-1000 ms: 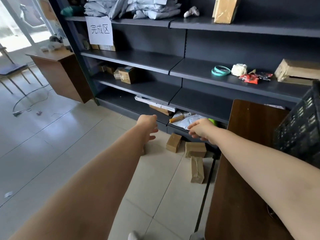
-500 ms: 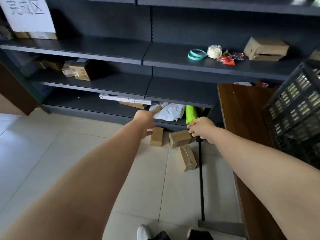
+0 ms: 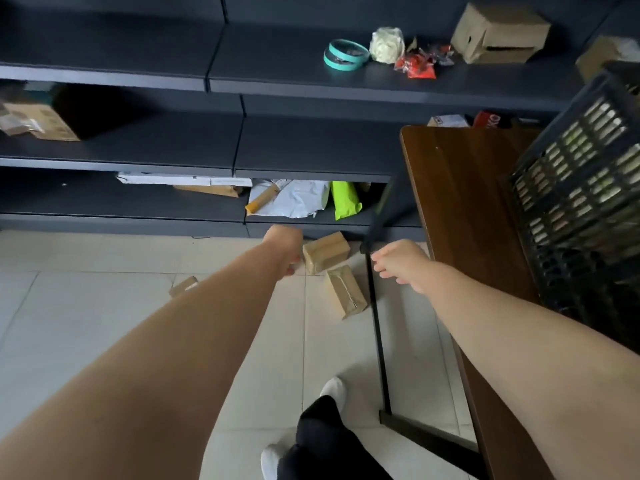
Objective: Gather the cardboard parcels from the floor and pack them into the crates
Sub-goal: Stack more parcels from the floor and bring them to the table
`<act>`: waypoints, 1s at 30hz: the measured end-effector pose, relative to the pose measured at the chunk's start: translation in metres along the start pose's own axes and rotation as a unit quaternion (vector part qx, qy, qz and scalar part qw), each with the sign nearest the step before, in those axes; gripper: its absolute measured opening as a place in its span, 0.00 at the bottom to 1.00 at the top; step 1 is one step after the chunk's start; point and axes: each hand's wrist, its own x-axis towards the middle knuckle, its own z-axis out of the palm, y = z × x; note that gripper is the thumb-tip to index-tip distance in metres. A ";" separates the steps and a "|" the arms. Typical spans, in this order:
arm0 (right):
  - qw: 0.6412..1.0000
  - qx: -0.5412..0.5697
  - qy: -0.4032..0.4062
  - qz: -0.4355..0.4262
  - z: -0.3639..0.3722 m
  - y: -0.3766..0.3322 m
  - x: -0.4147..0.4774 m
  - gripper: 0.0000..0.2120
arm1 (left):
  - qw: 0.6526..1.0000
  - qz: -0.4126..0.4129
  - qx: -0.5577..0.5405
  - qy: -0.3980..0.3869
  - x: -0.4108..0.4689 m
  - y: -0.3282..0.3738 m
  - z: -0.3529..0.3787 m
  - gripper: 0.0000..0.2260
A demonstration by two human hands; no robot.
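Both bare arms stretched forward and down over pale tiled floor [image 3: 104, 323], hands apart, neither on a parcel. Left hand [image 3: 282, 251] low at foot of dark grey metal shelving [image 3: 138, 147], back of hand up, fingers loosely curled under, gripping nothing. Just left of nearest parcel; contact there impossible to tell. Right hand [image 3: 401, 265] with fingers spread and relaxed, pointing left, holding nothing, beside thin black table leg [image 3: 376, 323] and up-right of parcels.

Three taped parcels on floor:
- Wide brown cardboard parcel [image 3: 327, 252] against shelving base, between the two hands.
- Longer narrow brown cardboard parcel [image 3: 346, 292] just in front of it, near table leg, touching or almost.
- Small brown cardboard parcel [image 3: 183, 285] well off to left, partly hidden behind left forearm.

Black slatted plastic crate [image 3: 571, 202] at right, standing on dark brown wooden table [image 3: 460, 202]; contents not readable through slats.

Bottom shelf, behind hands:
- crumpled white plastic mailer bags [image 3: 294, 199]
- lime green pouch [image 3: 344, 200]
- tan cardboard tube [image 3: 261, 202]
- flat white carton [image 3: 180, 180]

Higher shelf:
- teal tape rolls [image 3: 346, 54]
- white crumpled wad [image 3: 387, 45]
- red wrappers [image 3: 415, 65]
- open tan cardboard box [image 3: 498, 32]

Printed cardboard box [image 3: 38, 119] on left middle shelf. Black trouser leg [image 3: 325, 441] and white shoe [image 3: 334, 389] at bottom of view.
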 end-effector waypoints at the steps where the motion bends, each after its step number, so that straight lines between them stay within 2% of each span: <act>1: 1.000 0.002 -0.005 0.001 -0.001 0.000 0.010 0.12 | 1.000 0.002 -0.005 0.001 0.013 0.003 0.005 0.12; 5: 1.000 0.004 -0.016 0.002 -0.002 -0.001 0.059 0.12 | 0.999 -0.012 -0.037 0.001 0.066 0.013 0.022 0.06; 10: 0.999 -0.008 -0.018 0.028 0.023 0.007 0.121 0.12 | 0.999 -0.027 -0.033 -0.030 0.130 0.006 0.040 0.04; 14: 0.999 0.008 -0.001 0.054 0.059 0.021 0.174 0.11 | 0.999 -0.040 -0.029 -0.012 0.186 -0.017 0.050 0.08; 20: 0.997 0.010 0.020 0.069 0.140 0.071 0.269 0.12 | 0.997 -0.073 0.027 -0.026 0.292 -0.083 0.069 0.14; 25: 0.997 -0.038 0.021 0.056 0.208 0.116 0.350 0.12 | 0.996 -0.046 0.075 -0.012 0.385 -0.135 0.092 0.15; 30: 0.989 -0.123 0.075 0.027 0.248 0.160 0.438 0.11 | 0.989 0.026 0.148 0.004 0.485 -0.176 0.127 0.17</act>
